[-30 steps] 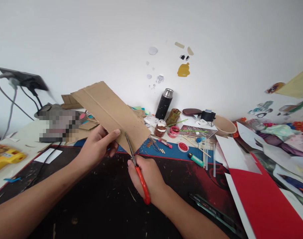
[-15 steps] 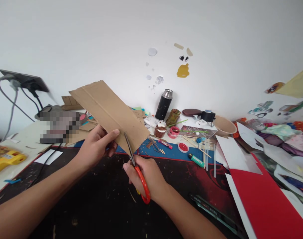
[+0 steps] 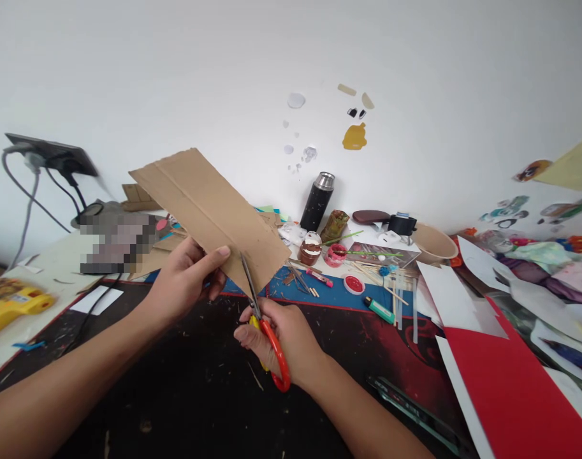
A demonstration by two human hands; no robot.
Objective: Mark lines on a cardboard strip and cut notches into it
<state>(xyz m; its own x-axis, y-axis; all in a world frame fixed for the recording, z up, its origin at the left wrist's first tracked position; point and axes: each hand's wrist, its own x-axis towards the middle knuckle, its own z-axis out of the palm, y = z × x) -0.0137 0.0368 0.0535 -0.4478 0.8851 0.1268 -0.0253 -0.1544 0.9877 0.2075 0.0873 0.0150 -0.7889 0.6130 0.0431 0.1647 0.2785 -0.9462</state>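
Observation:
My left hand (image 3: 192, 271) pinches the lower left edge of a tan cardboard piece (image 3: 209, 204), thumb on its near face and fingers behind. The cardboard is raised and tilted above the desk, a crease running along its length. My right hand (image 3: 285, 331) is closed around scissors (image 3: 278, 357) with red and yellow handles. Their blades point up and left, lying at the cardboard's lower edge, close to my left thumb. How far the blades are parted is hard to make out.
A black thermos (image 3: 318, 201) stands by the wall, near paint jars (image 3: 311, 247) and loose sticks. A yellow glue gun (image 3: 18, 306) lies at far left. Red paper (image 3: 515, 382) and white sheets cover the right side. A green-capped tube (image 3: 379, 309) rests on the dark mat (image 3: 199, 395).
My right thumb has shifted slightly, and more of the yellow handle shows. The cardboard has moved a little against the background, and the whole view has slid slightly.

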